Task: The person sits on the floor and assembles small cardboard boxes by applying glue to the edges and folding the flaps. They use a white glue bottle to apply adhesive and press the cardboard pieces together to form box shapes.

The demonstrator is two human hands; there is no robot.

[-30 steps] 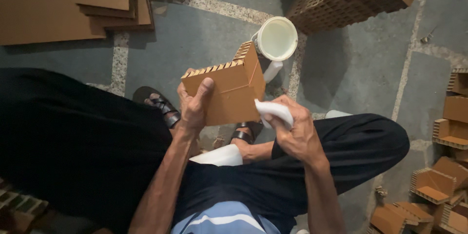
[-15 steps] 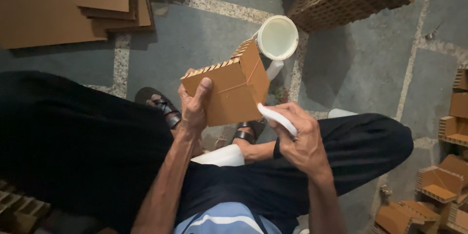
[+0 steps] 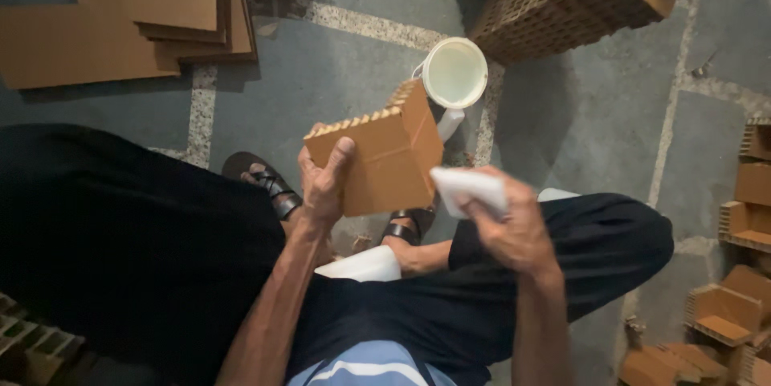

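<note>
Cardboard box sits in the air above the person's lap, a little tilted, with a bumpy, toothed edge along its top. It is brown and has flat sides.

Going from big to small: the gray stone floor is under everything, with pale speckled lines running across it. Black trousers cover the person's bent legs and fill much of the lower part of the view. Flat cardboard sheets lie in a pile at the top left. A big stack of ridged cardboard pieces sits at the top right. More small cardboard boxes stand along the right edge.

Next comes the box in the hands. The left hand is closed on the box, with the thumb pressed on the front face and the fingers hidden behind it. The right hand is just beside the box, near its lower right corner. This hand is curled tight around a white cloth, which pokes out toward the box.

A white cup with white stuff inside stands on the floor just past the box. Two dark sandals show on the feet below the box.
</note>
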